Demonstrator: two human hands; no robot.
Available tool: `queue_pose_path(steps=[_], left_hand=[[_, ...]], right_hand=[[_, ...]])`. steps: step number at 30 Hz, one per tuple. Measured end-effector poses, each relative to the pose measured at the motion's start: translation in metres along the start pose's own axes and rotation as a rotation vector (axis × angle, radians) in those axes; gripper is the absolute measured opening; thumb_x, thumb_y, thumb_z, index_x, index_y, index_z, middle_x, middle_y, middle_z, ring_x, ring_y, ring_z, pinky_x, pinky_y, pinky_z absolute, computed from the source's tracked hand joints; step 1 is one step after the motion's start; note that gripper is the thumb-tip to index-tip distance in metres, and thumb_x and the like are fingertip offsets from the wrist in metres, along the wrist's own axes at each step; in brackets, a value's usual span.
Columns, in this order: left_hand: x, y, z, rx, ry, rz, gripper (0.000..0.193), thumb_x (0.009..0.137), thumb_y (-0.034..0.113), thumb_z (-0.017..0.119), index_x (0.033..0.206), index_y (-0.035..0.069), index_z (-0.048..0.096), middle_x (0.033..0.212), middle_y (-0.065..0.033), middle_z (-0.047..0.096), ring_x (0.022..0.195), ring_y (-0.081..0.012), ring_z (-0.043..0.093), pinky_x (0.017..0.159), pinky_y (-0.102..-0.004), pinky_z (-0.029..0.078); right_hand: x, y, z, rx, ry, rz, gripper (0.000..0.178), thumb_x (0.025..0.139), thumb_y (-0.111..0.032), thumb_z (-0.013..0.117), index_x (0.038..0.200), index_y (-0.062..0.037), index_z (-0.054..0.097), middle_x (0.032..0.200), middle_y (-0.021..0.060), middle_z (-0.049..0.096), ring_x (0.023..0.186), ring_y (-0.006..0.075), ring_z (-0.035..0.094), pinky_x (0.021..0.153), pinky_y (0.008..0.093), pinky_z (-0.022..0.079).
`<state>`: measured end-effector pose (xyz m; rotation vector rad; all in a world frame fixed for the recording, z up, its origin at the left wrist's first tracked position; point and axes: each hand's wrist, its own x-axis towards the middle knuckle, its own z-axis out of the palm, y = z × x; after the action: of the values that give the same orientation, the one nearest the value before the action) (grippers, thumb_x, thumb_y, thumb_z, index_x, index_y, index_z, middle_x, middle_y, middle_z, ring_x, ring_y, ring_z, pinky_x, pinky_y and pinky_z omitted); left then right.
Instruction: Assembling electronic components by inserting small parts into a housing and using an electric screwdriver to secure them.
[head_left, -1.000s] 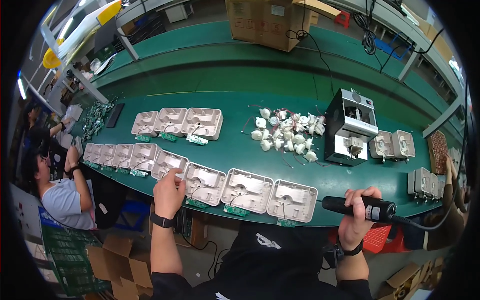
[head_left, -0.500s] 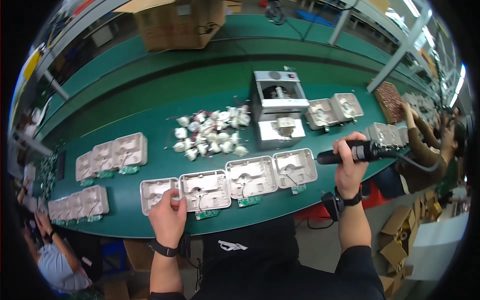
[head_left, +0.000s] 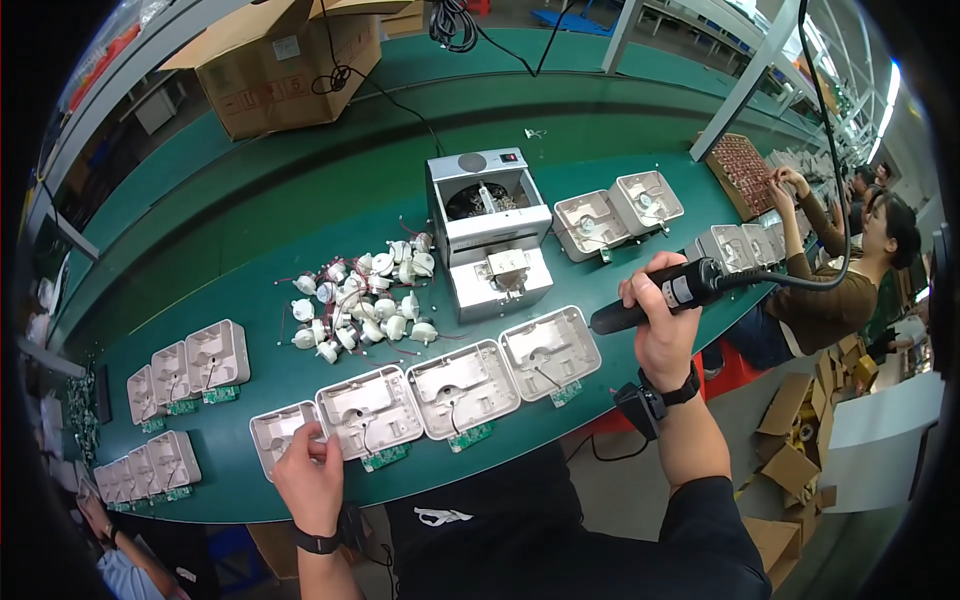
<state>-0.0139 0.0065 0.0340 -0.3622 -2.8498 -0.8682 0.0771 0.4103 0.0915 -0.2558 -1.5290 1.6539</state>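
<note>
A row of shallow off-white plastic housings stands on the green bench in front of me, with wires and small green circuit boards (head_left: 471,437) hanging at their near edges. My left hand (head_left: 308,482) is over the leftmost housing (head_left: 272,433), fingers curled and thumb beside the wall of the second housing (head_left: 385,408). What its fingertips hold, if anything, is hidden. In my right hand (head_left: 664,325) is a black corded electric screwdriver (head_left: 690,287), fingers wrapped round it. Its tip points left, close to the rightmost housing (head_left: 548,348). The third housing (head_left: 463,390) lies between.
Behind the row stands a grey screw feeder (head_left: 490,235). White round parts with red wires (head_left: 365,300) are heaped left of it. More housings (head_left: 215,358) sit at the left, others (head_left: 640,205) at the back right. A co-worker (head_left: 840,285) works at the right; a cardboard box (head_left: 280,75) stands behind.
The whole view has shifted and tilted. Both my hands keep about the same places relative to the housings, the screwdriver still gripped. The co-worker's hands have come together by the brown tray.
</note>
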Motion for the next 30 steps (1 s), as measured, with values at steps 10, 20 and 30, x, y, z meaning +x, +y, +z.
queue_pose_path(steps=[10,20,30], left_hand=[[0.001,0.0,-0.012,0.04,-0.036,0.008,0.023,0.08,0.012,0.078,0.099,0.004,0.07,0.065,-0.0081,0.067,0.057,-0.0229,0.064,0.057,-0.0344,0.048],[0.128,0.007,-0.04,0.017,-0.223,0.352,0.031,0.079,0.019,0.079,0.102,0.003,0.068,0.083,-0.0122,0.071,0.079,-0.0274,0.07,0.07,-0.0374,0.054],[0.198,-0.024,0.007,0.173,-0.593,0.483,0.06,0.073,0.018,0.081,0.127,0.014,0.055,0.13,-0.0158,0.053,0.115,-0.0381,0.059,0.098,-0.045,0.051]], right_hand=[[0.056,0.005,0.003,-0.294,-0.119,0.242,0.024,0.089,-0.007,0.07,0.107,-0.0032,0.053,0.082,0.0033,0.059,0.07,0.0127,0.056,0.067,0.0281,0.047],[0.113,0.087,0.016,-0.475,-0.247,0.439,0.037,0.089,-0.003,0.066,0.123,0.002,0.052,0.101,0.0085,0.067,0.086,0.0155,0.065,0.077,0.0287,0.052],[0.108,0.125,0.014,-0.928,-0.369,0.181,0.063,0.08,-0.013,0.074,0.135,0.0016,0.047,0.113,0.0203,0.068,0.095,0.0284,0.071,0.086,0.0358,0.055]])
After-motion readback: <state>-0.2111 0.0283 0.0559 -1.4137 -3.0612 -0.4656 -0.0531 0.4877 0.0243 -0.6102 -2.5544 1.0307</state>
